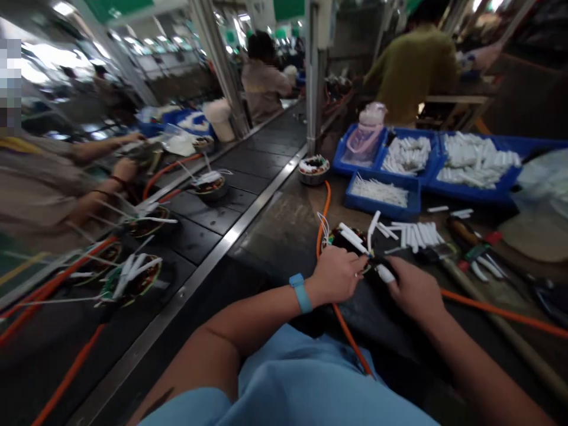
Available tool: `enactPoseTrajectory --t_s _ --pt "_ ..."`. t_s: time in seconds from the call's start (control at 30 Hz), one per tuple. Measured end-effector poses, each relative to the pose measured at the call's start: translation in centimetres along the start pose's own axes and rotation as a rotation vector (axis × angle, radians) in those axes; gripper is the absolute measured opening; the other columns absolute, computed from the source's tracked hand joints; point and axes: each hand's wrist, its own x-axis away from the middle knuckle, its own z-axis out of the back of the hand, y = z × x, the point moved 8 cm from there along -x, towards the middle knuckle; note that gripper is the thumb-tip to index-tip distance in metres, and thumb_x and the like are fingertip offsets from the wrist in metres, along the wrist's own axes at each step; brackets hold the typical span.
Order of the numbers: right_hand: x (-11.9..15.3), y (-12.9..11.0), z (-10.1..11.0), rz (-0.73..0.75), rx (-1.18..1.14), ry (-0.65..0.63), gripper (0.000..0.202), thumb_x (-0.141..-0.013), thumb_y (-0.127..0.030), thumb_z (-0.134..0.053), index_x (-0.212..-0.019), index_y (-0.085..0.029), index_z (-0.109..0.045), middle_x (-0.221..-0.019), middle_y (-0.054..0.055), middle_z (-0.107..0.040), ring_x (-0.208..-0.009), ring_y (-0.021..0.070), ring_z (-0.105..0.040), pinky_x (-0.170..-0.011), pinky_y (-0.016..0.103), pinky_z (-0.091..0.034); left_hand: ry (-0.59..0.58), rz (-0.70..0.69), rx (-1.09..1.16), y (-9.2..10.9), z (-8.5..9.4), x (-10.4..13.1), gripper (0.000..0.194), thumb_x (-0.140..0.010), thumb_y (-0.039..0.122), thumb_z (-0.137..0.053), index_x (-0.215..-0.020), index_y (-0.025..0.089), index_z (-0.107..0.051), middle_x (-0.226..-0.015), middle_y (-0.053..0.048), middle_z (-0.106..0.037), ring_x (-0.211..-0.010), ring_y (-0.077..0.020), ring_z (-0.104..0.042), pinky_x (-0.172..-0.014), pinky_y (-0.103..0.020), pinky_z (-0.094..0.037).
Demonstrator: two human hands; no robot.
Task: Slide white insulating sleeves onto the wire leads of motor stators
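My left hand (336,274), with a blue band on its wrist, grips the near edge of a wound motor stator (344,238) that lies on the dark bench. Several white sleeved leads (355,239) stick up from the stator. My right hand (410,288) pinches one white sleeve (385,273) at the stator's right side. A row of loose white sleeves (415,234) lies just beyond my right hand. An orange cable (326,207) runs past the stator on its left.
Blue bins (381,204) of white sleeves stand at the back right, with hand tools (470,248) beside them. A conveyor (213,225) on the left carries several stators (133,278). Another person's arms (102,177) work across it. Two people stand further back.
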Motion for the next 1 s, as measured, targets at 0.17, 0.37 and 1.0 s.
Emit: enactPoseTrajectory --t_s 0.17,0.37,1.0 --pt "-0.4 0.5 0.0 -0.041 -0.064 -0.045 0.029 -0.082 -0.026 -0.040 -0.103 -0.012 -0.056 -0.093 0.012 -0.063 -0.085 0.0243 -0.059 -0.070 0.033 -0.045 0.035 0.016 0.062 0.2 0.2 -0.1 0.040 -0.084 0.029 -0.048 -0.121 0.015 -0.045 -0.097 -0.008 -0.059 -0.091 -0.0235 -0.052 -0.081 -0.040 -0.037" --pt "-0.9 -1.3 3.0 0.182 -0.278 0.174 0.033 -0.082 -0.024 -0.049 -0.114 -0.021 -0.056 -0.110 0.009 -0.052 -0.103 0.0217 -0.048 -0.088 0.037 -0.040 0.168 -0.053 0.166 -1.8 2.0 1.2 0.048 -0.077 0.042 -0.058 -0.114 0.014 -0.048 -0.111 -0.010 -0.054 -0.106 -0.0243 -0.045 -0.095 -0.041 -0.032" --pt "-0.3 -2.0 1.8 0.406 -0.368 0.276 0.031 -0.078 -0.016 -0.049 -0.107 -0.024 -0.059 -0.104 0.010 -0.049 -0.099 0.0265 -0.049 -0.081 0.045 -0.044 0.292 0.040 0.125 -1.1 0.5 0.5 0.027 -0.085 0.037 -0.044 -0.081 0.017 -0.061 -0.075 -0.003 -0.062 -0.076 -0.0163 -0.054 -0.088 -0.038 -0.033"
